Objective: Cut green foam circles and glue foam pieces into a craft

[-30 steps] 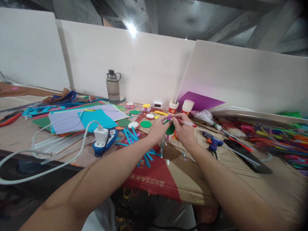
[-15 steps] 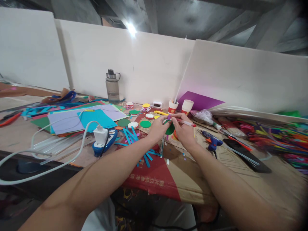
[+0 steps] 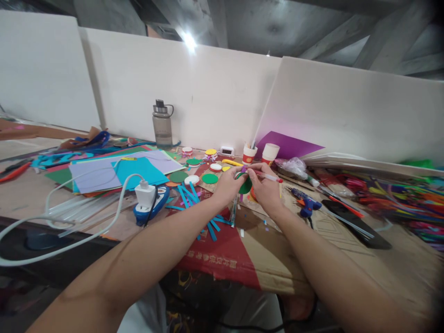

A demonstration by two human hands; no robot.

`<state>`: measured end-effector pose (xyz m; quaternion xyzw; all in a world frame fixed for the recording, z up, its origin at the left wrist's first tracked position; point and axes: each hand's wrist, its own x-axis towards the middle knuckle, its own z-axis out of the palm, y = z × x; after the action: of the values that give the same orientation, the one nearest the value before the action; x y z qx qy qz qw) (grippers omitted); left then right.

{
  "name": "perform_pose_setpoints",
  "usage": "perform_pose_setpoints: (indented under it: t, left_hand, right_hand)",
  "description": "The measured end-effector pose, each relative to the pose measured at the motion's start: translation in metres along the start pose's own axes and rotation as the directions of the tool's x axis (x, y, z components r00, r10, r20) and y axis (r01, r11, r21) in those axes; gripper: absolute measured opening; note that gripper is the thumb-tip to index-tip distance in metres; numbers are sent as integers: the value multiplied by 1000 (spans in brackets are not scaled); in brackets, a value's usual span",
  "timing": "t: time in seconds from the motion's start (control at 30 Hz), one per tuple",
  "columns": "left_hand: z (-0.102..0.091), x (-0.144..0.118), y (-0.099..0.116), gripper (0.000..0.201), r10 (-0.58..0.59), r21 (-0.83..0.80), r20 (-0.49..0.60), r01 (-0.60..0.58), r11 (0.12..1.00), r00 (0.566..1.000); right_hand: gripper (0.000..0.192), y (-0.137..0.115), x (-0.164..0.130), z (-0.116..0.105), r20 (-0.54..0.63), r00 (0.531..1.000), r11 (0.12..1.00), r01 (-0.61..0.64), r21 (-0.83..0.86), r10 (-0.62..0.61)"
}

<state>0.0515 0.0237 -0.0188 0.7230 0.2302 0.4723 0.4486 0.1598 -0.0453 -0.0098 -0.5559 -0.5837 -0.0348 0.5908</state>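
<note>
My left hand (image 3: 228,185) and my right hand (image 3: 265,187) meet above the middle of the table, both pinching a green paper disc (image 3: 246,186). A thin white pen with a red tip (image 3: 268,175) lies across the fingers of my right hand, pointing right. A small purple bit shows at the top of the disc between my fingertips. Under my hands lies flattened red and brown cardboard (image 3: 239,252) with loose blue paper strips (image 3: 194,199).
A blue glue gun (image 3: 305,201) lies just right of my right hand. A white plug on a blue power strip (image 3: 149,201) sits left, with coloured paper sheets (image 3: 118,173), a grey water bottle (image 3: 162,124), paper cups (image 3: 260,155) and paper discs (image 3: 210,178) beyond. White boards wall the back.
</note>
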Motion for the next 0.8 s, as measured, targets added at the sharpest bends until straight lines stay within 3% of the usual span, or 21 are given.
perform_pose_setpoints:
  t: [0.8]
  left_hand:
    - [0, 0, 2, 29, 9, -17, 18, -9, 1000, 1000]
  right_hand:
    - [17, -6, 0, 0, -8, 1000, 1000, -26, 7, 26]
